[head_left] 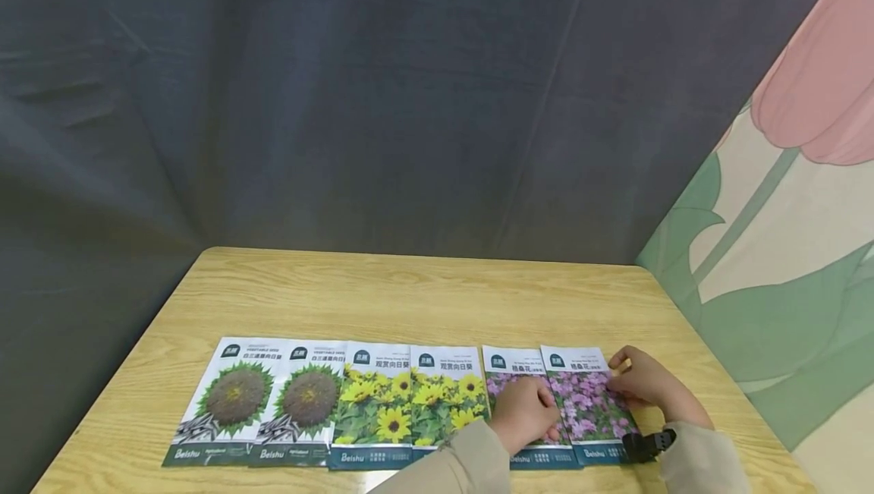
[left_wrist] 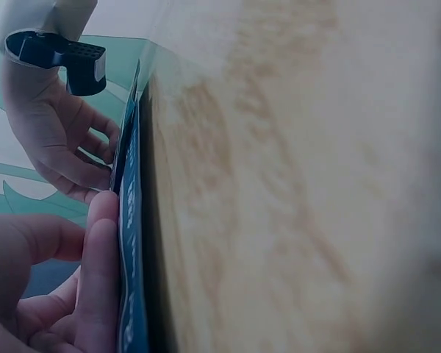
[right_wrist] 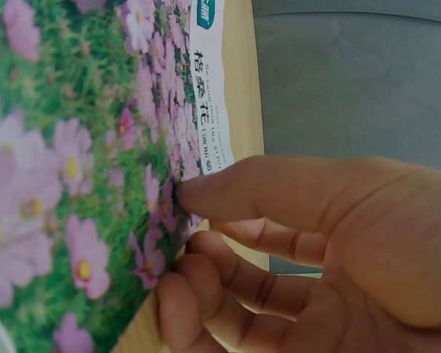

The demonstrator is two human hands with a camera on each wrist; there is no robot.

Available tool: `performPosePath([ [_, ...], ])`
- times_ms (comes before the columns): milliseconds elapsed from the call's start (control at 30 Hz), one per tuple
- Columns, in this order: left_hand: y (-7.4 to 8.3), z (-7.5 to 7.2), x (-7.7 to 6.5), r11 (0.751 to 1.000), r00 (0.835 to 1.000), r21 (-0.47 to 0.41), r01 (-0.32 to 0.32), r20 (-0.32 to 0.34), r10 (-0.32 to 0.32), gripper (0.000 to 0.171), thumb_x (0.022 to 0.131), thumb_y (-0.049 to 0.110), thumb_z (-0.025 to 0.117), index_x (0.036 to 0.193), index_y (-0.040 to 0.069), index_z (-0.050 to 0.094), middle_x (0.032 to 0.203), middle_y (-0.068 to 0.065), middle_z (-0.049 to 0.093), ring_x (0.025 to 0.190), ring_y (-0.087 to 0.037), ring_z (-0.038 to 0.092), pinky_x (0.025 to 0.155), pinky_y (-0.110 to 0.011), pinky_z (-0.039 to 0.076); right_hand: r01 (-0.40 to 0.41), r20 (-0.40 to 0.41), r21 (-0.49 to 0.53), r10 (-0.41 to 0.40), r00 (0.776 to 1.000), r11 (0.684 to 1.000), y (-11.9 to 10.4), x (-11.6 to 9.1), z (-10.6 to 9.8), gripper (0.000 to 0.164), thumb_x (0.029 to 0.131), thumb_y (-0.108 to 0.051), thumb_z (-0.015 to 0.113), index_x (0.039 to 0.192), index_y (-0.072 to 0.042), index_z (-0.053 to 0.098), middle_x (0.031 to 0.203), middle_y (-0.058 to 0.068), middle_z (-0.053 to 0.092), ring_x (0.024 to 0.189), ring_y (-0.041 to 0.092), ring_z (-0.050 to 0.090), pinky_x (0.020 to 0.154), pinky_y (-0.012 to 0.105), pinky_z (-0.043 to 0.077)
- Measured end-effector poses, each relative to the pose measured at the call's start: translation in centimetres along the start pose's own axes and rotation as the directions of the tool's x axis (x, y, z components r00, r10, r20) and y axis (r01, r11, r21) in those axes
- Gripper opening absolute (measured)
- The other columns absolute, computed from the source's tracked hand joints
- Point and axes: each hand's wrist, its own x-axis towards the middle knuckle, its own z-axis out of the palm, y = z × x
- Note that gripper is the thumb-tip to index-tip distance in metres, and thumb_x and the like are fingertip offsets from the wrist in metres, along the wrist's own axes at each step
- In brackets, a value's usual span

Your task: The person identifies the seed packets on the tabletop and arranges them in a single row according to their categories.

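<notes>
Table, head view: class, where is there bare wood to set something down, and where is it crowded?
Bare: the wide strip of table between the seed packets and the grey curtain, plus narrow margins at both ends of the row. Crowded: the front edge, where six packets overlap and both hands, left hand and right hand, rest on the pink-flower pair.

Six seed packets – two dark sunflower [head_left: 235, 395], two yellow sunflower [head_left: 377, 403], two pink-flower [head_left: 590, 399].

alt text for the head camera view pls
Two hands, left and right, rest on two pink-flower paper seed packets ending a row of six on a light wooden table. Beside them lie two yellow-sunflower packets and two seed-head sunflower packets.
</notes>
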Motion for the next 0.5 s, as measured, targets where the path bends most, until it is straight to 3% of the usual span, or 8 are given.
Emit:
performPosePath([
  [200,-0.4,-0.2,0.6,0.999,0.999,-0.032,0.015,0.036,-0.013,0.016,0.088,-0.004,0.067,0.077,0.007,0.065,0.061,0.002,0.062,0.050,-0.012,0.064,0.048,-0.021,0.053,0.030,0.005,0.014,-0.030,1.000,0.999,0.4,0.3,0.2,0.032,0.087,-0.002,0.067,0.109,0.006,0.045,0.082,0.010,0.049,0.061,0.017,0.050,0.054,0.028,0.045],
  [333,-0.5,-1.1,0.8,0.998,0.993,-0.058,0.018,0.120,-0.011,0.011,0.091,-0.003,0.063,0.085,0.001,0.072,0.063,-0.002,0.065,0.051,-0.012,0.064,0.050,-0.021,0.055,0.049,0.015,0.039,-0.050,0.999,0.998,0.7,0.7,0.4,0.033,0.087,-0.004,0.067,0.108,0.005,0.043,0.081,0.009,0.048,0.060,0.016,0.048,0.053,0.027,0.043],
  [500,-0.8,-3.1,0.1,0.997,0.970,-0.076,0.011,0.242,0.007,0.009,0.096,0.002,0.064,0.096,0.001,0.072,0.072,-0.003,0.067,0.057,-0.011,0.063,0.053,-0.022,0.055,0.059,-0.005,0.015,-0.059,0.998,0.998,1.4,0.9,0.7,0.034,0.088,-0.006,0.067,0.109,0.005,0.043,0.079,0.007,0.047,0.058,0.014,0.043,0.051,0.025,0.039],
])
